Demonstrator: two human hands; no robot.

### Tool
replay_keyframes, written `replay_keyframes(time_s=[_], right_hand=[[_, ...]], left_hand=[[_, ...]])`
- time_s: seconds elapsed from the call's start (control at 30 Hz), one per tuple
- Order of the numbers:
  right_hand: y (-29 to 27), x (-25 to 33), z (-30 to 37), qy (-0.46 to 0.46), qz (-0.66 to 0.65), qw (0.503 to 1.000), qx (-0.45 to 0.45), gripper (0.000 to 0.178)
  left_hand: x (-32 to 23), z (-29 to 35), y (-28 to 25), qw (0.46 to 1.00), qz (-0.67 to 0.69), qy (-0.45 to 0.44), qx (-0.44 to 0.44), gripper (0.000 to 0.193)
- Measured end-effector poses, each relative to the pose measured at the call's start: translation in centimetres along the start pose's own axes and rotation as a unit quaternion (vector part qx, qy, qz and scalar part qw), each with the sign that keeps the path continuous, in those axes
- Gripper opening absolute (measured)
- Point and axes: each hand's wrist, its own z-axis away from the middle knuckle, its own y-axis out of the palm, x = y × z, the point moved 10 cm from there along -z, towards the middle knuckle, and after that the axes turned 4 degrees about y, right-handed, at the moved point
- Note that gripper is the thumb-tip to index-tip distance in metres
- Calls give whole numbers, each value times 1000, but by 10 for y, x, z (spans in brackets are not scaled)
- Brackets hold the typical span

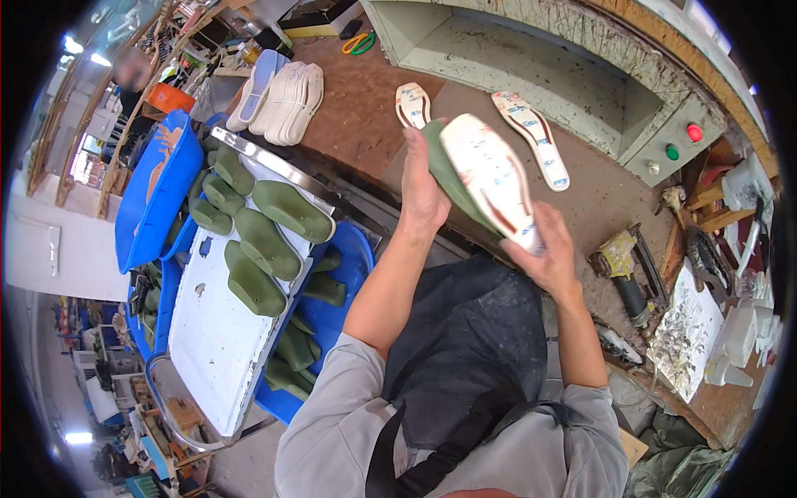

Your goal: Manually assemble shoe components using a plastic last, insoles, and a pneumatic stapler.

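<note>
Over the bench I hold a green shoe last (452, 178) with a white insole (486, 170) against its sole. The insole carries red and blue printed marks. My left hand (425, 187) is closed round the last's edge at the wide end. At the narrow end, my right hand (550, 256) grips the insole, its thumb and fingers on either side. Whether the insole is fixed to the last, I cannot tell. Two more printed insoles, a short-looking one (413, 105) and a longer one (531, 137), lie on the bench just beyond.
On my left, several green lasts (267, 241) rest on a white tray (212, 332), beside blue tubs (353, 249). A stack of white insoles (290, 104) stands at the far left of the bench. A grey cabinet (531, 62) lines the back; a yellow-black tool (623, 278) lies right.
</note>
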Motion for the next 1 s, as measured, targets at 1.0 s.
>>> replay_keyframes(time_s=[1.0], right_hand=[[15,30,-19,-49,-73,996,-25,104]], left_hand=[[-10,41,43,991,-98,75,46,53]])
